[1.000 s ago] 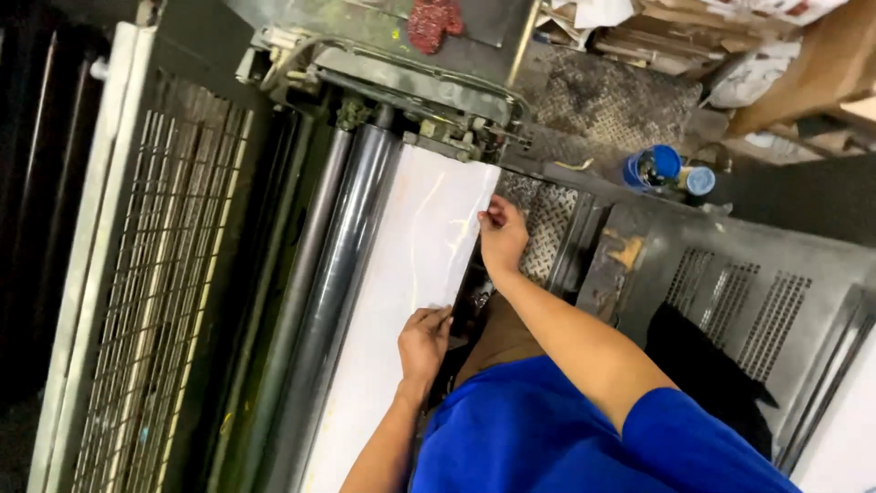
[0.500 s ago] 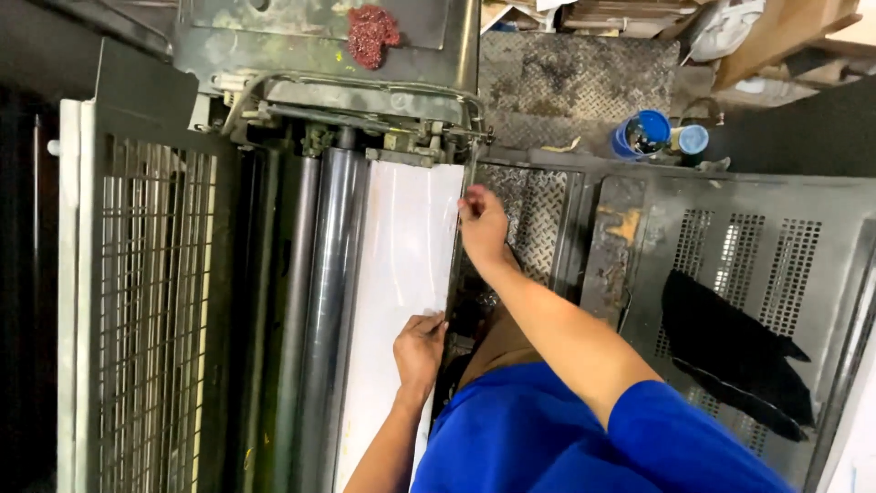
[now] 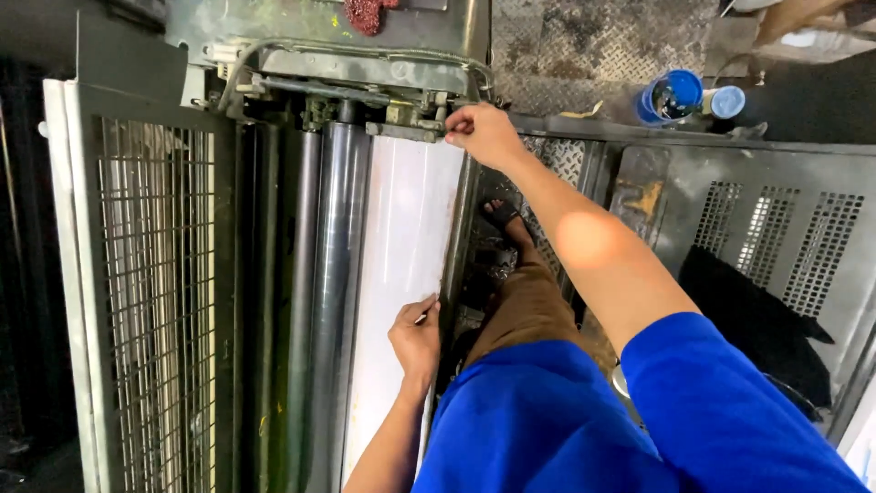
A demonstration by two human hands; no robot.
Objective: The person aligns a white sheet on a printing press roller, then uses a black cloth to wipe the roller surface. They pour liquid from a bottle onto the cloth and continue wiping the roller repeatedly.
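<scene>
A white sheet (image 3: 401,274) is being held flat over the cylinder of a printing machine (image 3: 274,55), running lengthwise from the far clamp bar down toward the person. The right hand (image 3: 482,132) is being kept at the sheet's far right corner, fingers clenched around that corner just beside the metal clamp bar (image 3: 401,130). The left hand (image 3: 415,340) is being pressed on the sheet's right edge nearer the body, its fingers curled over the edge in a light grip; a small thin object is being glimpsed between the fingers, but what it is cannot be told. Two dark steel rollers (image 3: 324,274) are lying just left of the sheet, parallel to it. A wire-mesh guard (image 3: 155,301) is standing open further left. A blue sleeve (image 3: 730,411) is covering the right upper arm. A sandalled foot (image 3: 502,219) is resting on the tread-plate step (image 3: 547,164) right of the sheet. Two blue cans (image 3: 673,96) are sitting on the floor beyond, well apart from both hands.
</scene>
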